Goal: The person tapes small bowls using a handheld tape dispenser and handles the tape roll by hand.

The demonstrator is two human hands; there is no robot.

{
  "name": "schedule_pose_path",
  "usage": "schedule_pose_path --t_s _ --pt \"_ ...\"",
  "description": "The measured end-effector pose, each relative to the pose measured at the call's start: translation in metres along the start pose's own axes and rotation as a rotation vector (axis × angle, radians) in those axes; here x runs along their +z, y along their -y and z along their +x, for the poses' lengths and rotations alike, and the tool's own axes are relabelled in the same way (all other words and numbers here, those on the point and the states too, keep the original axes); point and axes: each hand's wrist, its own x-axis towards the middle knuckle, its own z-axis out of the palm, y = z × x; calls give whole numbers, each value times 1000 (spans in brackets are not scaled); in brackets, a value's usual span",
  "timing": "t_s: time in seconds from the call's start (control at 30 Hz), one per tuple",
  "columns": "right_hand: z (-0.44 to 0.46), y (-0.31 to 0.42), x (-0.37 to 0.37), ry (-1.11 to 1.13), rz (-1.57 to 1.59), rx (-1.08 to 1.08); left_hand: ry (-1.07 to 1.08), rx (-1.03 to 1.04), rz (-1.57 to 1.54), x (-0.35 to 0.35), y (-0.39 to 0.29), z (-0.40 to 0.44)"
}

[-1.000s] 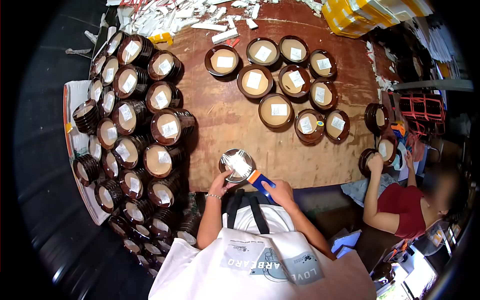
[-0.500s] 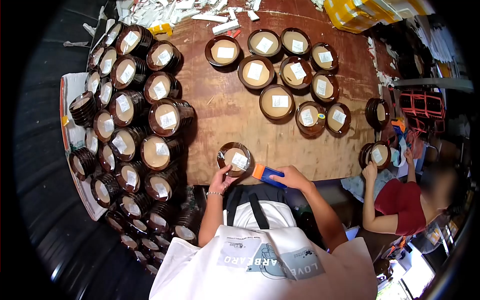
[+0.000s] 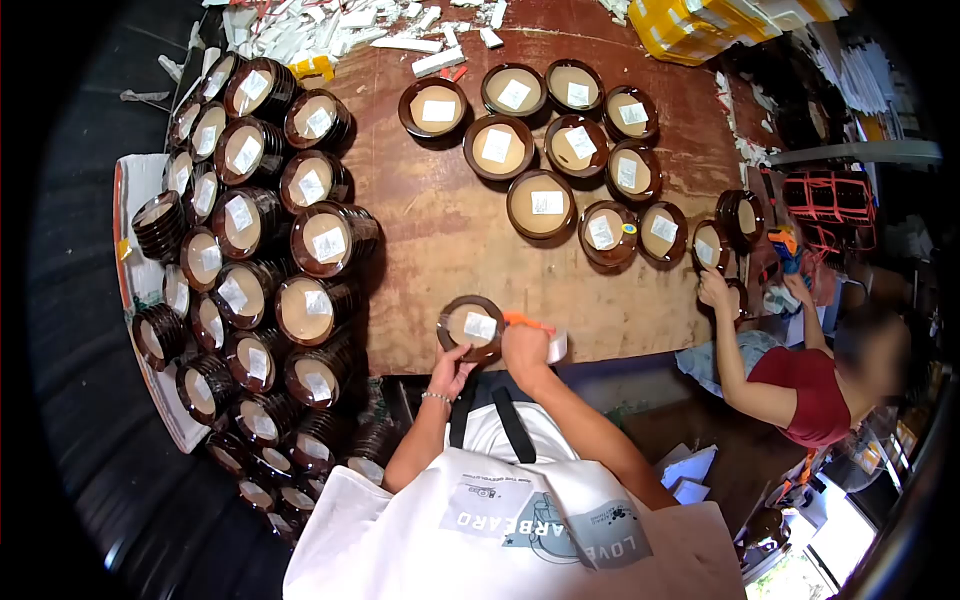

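Observation:
A glossy dark-brown round dish [image 3: 470, 322] with a tan middle and a white label lies at the table's near edge. My left hand [image 3: 452, 368] grips its lower left rim, thumb on top. Against the dish's right side is my right hand [image 3: 526, 352], fingers wrapped round an orange and blue hand tool [image 3: 530, 322]. The tool looks like a tape dispenser, its blue body mostly hidden by the hand. A white part [image 3: 557, 347] shows beside my right hand. Whether the tool touches the dish I cannot tell.
Tall stacks of similar dishes [image 3: 327, 240] crowd the left side. Several labelled dishes [image 3: 541, 204] sit on the table [image 3: 420, 230]. White foam scraps [image 3: 330, 30] and a yellow-taped box [image 3: 690, 25] lie at the back. A co-worker [image 3: 810, 395] at right handles a dish [image 3: 711, 246] and an orange and blue tool [image 3: 786, 248].
My right hand has moved left with the tool, up to the dish. My left hand still holds the dish. The co-worker's hand has moved a dish away from them.

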Motion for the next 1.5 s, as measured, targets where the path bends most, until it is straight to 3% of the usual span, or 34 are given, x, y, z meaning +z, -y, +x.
schedule_pose_path --t_s 0.03,0.1,0.17,0.23,0.3,0.33,0.43,0.5,0.53,0.57,0.63,0.7,0.77,0.83,0.9,0.97,1.03,1.1,1.17,1.3,1.33,1.43,1.5 --pt "-3 3 10 -156 -88 -24 7 -1 -2 6 1 -1" --pt "-13 6 16 -197 43 24 118 -111 -523 21 0 0" --pt "-31 2 5 -97 190 114 153 -64 -503 25 7 5" --pt "-44 -15 3 -179 179 115 190 -41 -396 23 16 7" --pt "-51 -37 -23 -314 204 197 160 116 -32 26 26 1" --pt "-52 -49 -32 -315 196 187 18 136 102 33 29 -8" --pt "-51 -80 -39 -250 277 291 -7 14 174 16 30 -5" --pt "-48 -100 -29 -307 390 318 -55 163 331 -10 28 12" --pt "-51 -102 -34 -304 410 349 -105 215 292 25 7 -18" --pt "-53 -105 -31 -309 408 323 -51 427 367 2 18 10" --pt "-55 -106 -23 -255 439 424 -42 354 513 25 0 -1" --pt "-59 -100 -21 -205 461 477 -67 604 555 20 8 24" --pt "-64 -99 -9 -239 475 472 -227 792 688 20 21 36" --pt "-65 -97 1 -238 536 435 -306 832 769 15 28 39" --pt "-62 -98 11 -208 579 407 -222 642 551 18 22 33" --pt "-57 -100 8 -220 688 369 17 606 396 -2 29 44" --pt "-44 -114 27 -223 600 329 20 484 446 20 5 -7" --pt "-36 -122 27 -173 627 250 -46 528 561 0 32 34" --pt "-22 -124 19 -148 658 205 -307 606 819 7 31 37" --pt "5 -146 15 -262 529 126 -384 717 786 3 41 73" --pt "14 -150 15 -288 569 98 -377 384 676 28 6 13" --pt "25 -162 -3 -257 608 83 -184 441 545 4 -9 -24" --pt "36 -155 -10 -223 622 142 -36 559 246 -12 -20 -102"
